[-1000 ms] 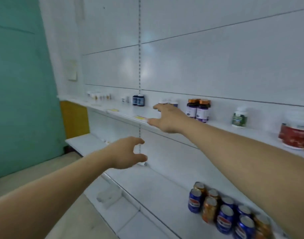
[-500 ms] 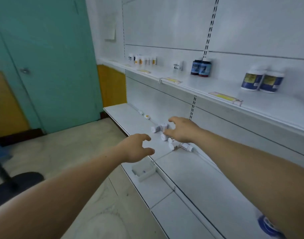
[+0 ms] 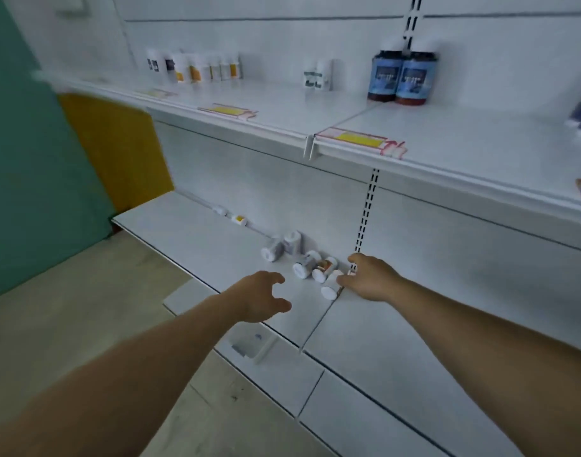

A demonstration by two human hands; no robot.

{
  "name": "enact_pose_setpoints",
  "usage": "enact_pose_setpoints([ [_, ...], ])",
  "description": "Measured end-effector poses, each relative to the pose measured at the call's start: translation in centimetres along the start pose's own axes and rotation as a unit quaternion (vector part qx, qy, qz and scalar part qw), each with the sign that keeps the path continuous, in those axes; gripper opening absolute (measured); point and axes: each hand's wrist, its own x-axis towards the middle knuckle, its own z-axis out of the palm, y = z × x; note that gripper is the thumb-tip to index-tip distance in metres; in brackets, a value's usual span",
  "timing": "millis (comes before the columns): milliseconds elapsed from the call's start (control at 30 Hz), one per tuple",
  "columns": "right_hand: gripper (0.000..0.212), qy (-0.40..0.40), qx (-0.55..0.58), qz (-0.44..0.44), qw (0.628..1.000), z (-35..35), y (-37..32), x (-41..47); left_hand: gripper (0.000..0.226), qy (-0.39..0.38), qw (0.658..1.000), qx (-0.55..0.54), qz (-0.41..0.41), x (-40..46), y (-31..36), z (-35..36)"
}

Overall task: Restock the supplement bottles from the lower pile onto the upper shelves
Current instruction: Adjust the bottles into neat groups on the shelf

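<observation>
Several small white supplement bottles [image 3: 307, 263] lie on their sides in a pile at the back of the lower shelf [image 3: 196, 232]. My right hand [image 3: 369, 278] reaches in from the right; its fingertips touch the nearest lying bottle [image 3: 329, 286], with the thumb raised clear of it. My left hand [image 3: 261, 296] hovers over the shelf just left of the pile, fingers loosely spread and holding nothing. The upper shelf [image 3: 282, 123] carries a row of small white bottles [image 3: 196, 65] at the far left, two white bottles [image 3: 317, 75] and two dark blue-labelled bottles [image 3: 401, 77].
Two stray small bottles [image 3: 231, 216] lie further back along the lower shelf. Yellow price tags [image 3: 358, 138] sit on the upper shelf's front edge. A clear plastic holder [image 3: 251, 344] lies on the base shelf below. A teal door [image 3: 22, 159] and tiled floor are at the left.
The view has swung left and down from the upper shelf to the lower pile. My right hand has come off the pile to its right side; my left hand stays beside it.
</observation>
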Motion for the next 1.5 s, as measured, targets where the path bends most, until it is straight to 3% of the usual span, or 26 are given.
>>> enact_pose_setpoints([
  [200, 0.048, 0.046, 0.039, 0.095, 0.994, 5.6, -1.0, 3.9, 0.069, -0.058, 0.993, 0.056, 0.09, 10.2, -5.6, -1.1],
  [400, 0.065, 0.03, 0.081, 0.19, 0.978, 11.0, -1.5, 8.1, 0.07, -0.07, 0.987, 0.02, 0.143, 18.5, -8.2, 0.2],
  [533, 0.066, 0.047, 0.073, 0.205, 0.975, 14.1, -0.1, 11.5, 0.065, -0.05, 0.982, 0.016, 0.183, 23.1, -8.3, 3.3],
  [667, 0.069, 0.069, 0.042, 0.2, 0.977, 17.2, 2.2, 14.0, 0.082, -0.027, 0.978, 0.042, 0.201, 27.8, -8.0, 6.9],
  [767, 0.059, 0.111, 0.046, 0.197, 0.973, 18.5, 3.4, 14.7, 0.088, -0.019, 0.972, 0.1, 0.212, 30.3, -7.9, 9.2],
  [833, 0.048, 0.154, 0.06, 0.203, 0.965, 19.0, 3.6, 14.8, 0.084, -0.019, 0.972, 0.085, 0.217, 31.1, -8.0, 10.3],
  [933, 0.035, 0.186, 0.076, 0.213, 0.956, 19.4, 3.2, 14.6, 0.064, 0.045, 0.984, 0.003, 0.171, 30.3, -7.9, 11.2],
  [1000, 0.032, 0.189, 0.18, 0.232, 0.937, 18.8, 2.4, 13.7, 0.045, 0.074, 0.987, -0.059, 0.132, 28.7, -7.8, 10.9],
  [1033, 0.033, 0.192, 0.272, 0.251, 0.909, 18.3, 1.7, 12.8, 0.038, 0.069, 0.984, -0.122, 0.107, 27.5, -8.0, 10.4],
  [1100, 0.029, 0.19, 0.499, 0.294, 0.793, 16.9, 0.0, 10.6, 0.032, 0.026, 0.94, -0.338, 0.029, 24.3, -8.5, 8.5],
  [1200, 0.026, 0.141, 0.786, 0.273, 0.536, 14.3, -3.6, 5.6, 0.045, -0.084, 0.773, -0.628, -0.031, 17.3, -9.3, 4.1],
  [1233, 0.026, 0.126, 0.834, 0.253, 0.474, 13.3, -5.0, 3.7, 0.049, -0.106, 0.737, -0.667, -0.011, 14.9, -9.6, 2.6],
  [1267, 0.027, 0.115, 0.856, 0.236, 0.446, 12.3, -6.6, 1.9, 0.054, -0.131, 0.711, -0.691, 0.021, 12.5, -9.8, 1.0],
  [1333, 0.031, 0.113, 0.859, 0.193, 0.46, 10.7, -10.0, -1.2, 0.067, -0.189, 0.667, -0.715, 0.089, 8.1, -9.8, -1.9],
  [1433, 0.031, 0.156, 0.838, 0.107, 0.511, 8.3, -15.0, -5.5, 0.08, -0.272, 0.558, -0.77, 0.146, 2.3, -9.7, -5.9],
  [1500, 0.027, 0.183, 0.823, 0.075, 0.533, 6.9, -18.1, -8.0, 0.08, -0.323, 0.51, -0.78, 0.163, -1.3, -9.5, -8.2],
])
